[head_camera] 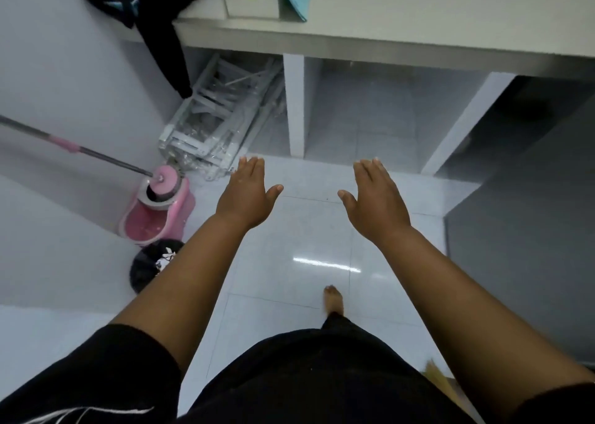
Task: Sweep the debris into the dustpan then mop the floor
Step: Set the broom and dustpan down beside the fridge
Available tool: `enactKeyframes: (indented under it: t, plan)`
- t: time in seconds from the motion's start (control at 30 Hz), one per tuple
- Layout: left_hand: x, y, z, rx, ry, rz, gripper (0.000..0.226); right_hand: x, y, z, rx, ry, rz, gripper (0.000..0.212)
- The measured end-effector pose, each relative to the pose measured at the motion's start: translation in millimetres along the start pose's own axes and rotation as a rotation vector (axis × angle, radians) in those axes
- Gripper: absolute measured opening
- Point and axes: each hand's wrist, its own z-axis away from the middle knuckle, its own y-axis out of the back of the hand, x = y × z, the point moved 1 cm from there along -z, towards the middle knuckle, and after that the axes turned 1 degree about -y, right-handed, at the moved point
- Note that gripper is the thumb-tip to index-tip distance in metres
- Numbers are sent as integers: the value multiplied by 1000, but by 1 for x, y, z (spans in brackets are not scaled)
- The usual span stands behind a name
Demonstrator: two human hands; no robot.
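My left hand (248,195) and my right hand (375,201) are stretched out flat over the white tiled floor (306,240), palms down, fingers apart, holding nothing. A pink mop bucket (157,213) stands by the left wall, with the mop head (165,182) resting in its spinner and the grey-and-pink mop handle (64,143) leaning off to the left. Yellow broom bristles (434,375) peek out at the lower right beside my right arm. No dustpan shows.
A black bin (151,262) stands just in front of the bucket. A folded metal rack (212,127) leans under the white counter (354,40). Black cloth (161,21) hangs off the counter's left end. A grey wall (521,230) closes the right side. My bare foot (333,298) stands on the tiles.
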Motion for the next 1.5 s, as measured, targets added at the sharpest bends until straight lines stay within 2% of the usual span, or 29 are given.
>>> enactKeyframes:
  t: [0.27,0.5,0.87,1.13,1.23,1.5]
  plan:
    - [-48,18,-13,78,225,-10,74,-39,-24,-77,-94,233,-50,65]
    - [-62,33,-26,211,396,-64,73,-64,-28,-144,-138,443,-59,65]
    - [-85,31,-6,284,651,35,72,-112,-53,-192,-245,710,-67,64]
    - [-129,36,-19,317,688,45,66,-166,-76,-224,-286,818,-69,62]
    - [-165,45,-32,360,689,34,61,-202,-93,-247,-303,864,-48,62]
    - [-271,85,-80,279,773,54,70,-310,-132,-313,-297,930,15,63]
